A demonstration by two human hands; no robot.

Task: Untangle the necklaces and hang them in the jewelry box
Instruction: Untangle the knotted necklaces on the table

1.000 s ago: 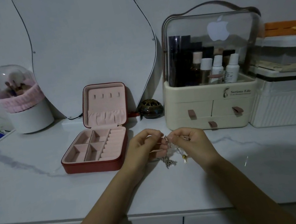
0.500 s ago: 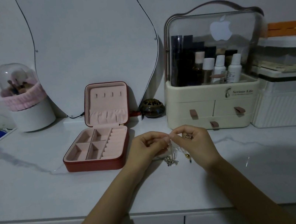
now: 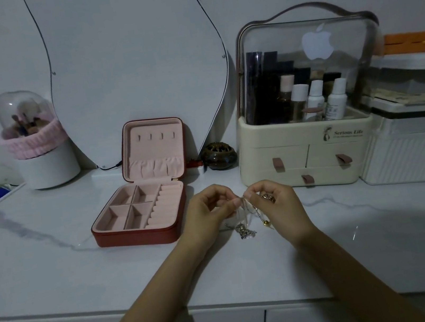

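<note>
A tangle of thin necklaces (image 3: 246,225) hangs between my two hands just above the marble tabletop. Its silver pendant touches the table and a small gold bead dangles to the right. My left hand (image 3: 208,213) pinches the chains from the left, and my right hand (image 3: 276,205) pinches them from the right; the fingertips of both nearly meet. The red jewelry box (image 3: 136,217) stands open to the left of my hands, with pink compartments in its base and a row of small hooks inside its raised lid.
A cream cosmetics organizer (image 3: 309,162) with a clear dome stands behind my right hand. A small dark round jar (image 3: 219,155) and a curved mirror (image 3: 129,62) sit behind the box. A white brush holder (image 3: 44,159) is at far left, white bins (image 3: 413,151) at far right.
Both hands stay pinching the tangle in about the same place. The pendants now hang slightly lower against the table.
</note>
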